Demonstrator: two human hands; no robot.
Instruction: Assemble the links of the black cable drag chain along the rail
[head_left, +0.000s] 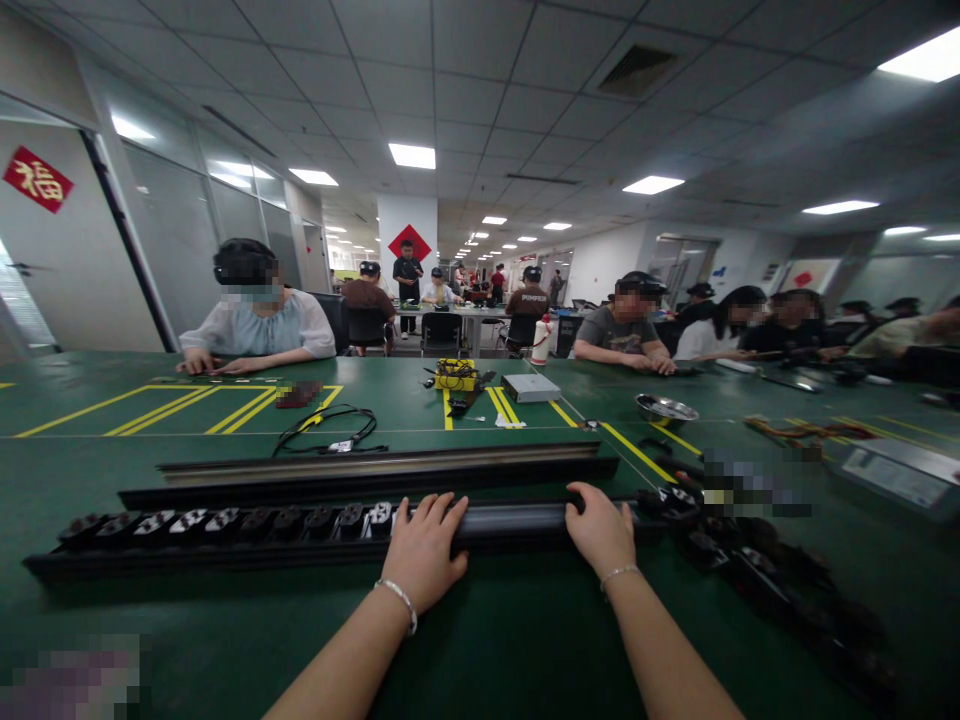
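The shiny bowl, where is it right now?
In the head view, the shiny bowl sits right of centre on the green table, beyond the right hand and to the right of the flat grey box.

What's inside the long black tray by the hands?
Small black and white pieces sit in a row left of the left hand. Between it and the right hand, a smooth grey stretch of the long black tray shows. Anything under the hands is covered.
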